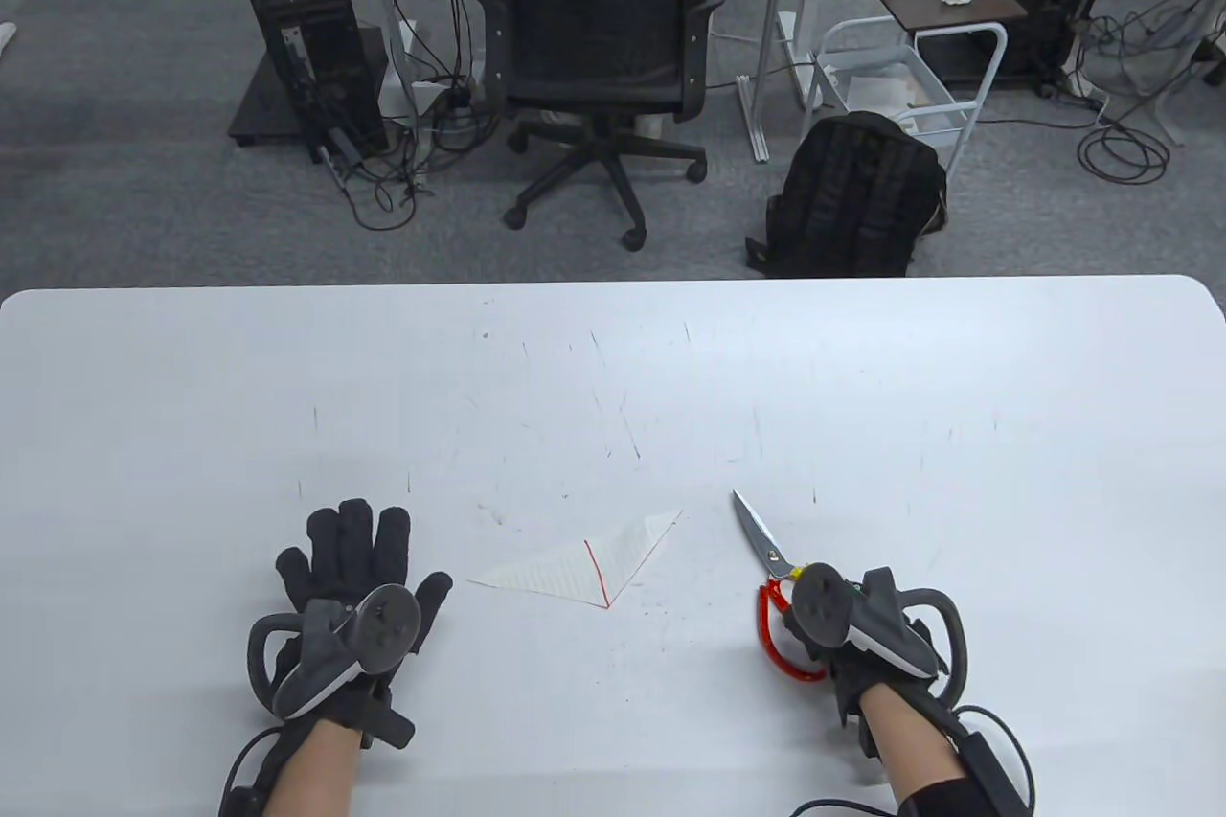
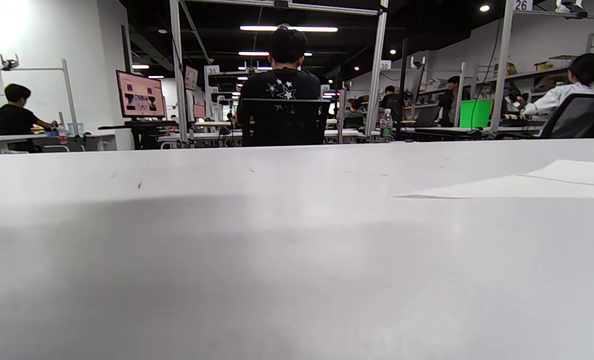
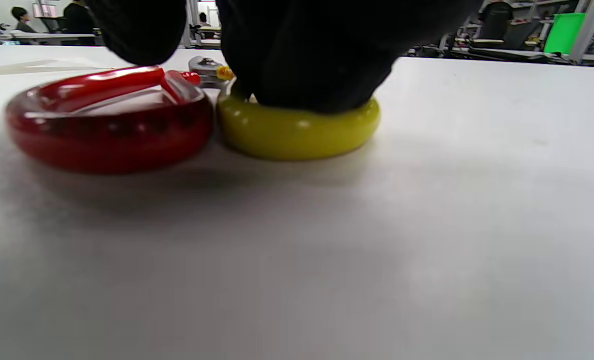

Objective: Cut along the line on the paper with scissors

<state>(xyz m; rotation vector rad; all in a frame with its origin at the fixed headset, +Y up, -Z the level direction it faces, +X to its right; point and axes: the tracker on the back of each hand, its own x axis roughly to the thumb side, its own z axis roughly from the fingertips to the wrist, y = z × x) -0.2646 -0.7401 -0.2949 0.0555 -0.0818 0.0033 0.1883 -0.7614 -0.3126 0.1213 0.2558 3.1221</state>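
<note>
A white triangular piece of paper [image 1: 575, 568] with a red line [image 1: 596, 573] lies flat on the white table [image 1: 613, 376] between my hands; its edge also shows in the left wrist view [image 2: 527, 187]. The scissors [image 1: 761, 544] lie flat to its right, blades closed and pointing up-left. My right hand [image 1: 819, 630] rests on their handles: gloved fingers [image 3: 317, 60] press on the yellow ring [image 3: 297, 132], beside the red ring [image 3: 106, 135]. My left hand [image 1: 350, 582] lies flat on the table left of the paper, fingers spread, holding nothing.
Beyond the table's far edge stand a black office chair [image 1: 599, 41], a black backpack [image 1: 857, 194] on the floor, a computer tower [image 1: 306, 41] and a small cart [image 1: 910, 79].
</note>
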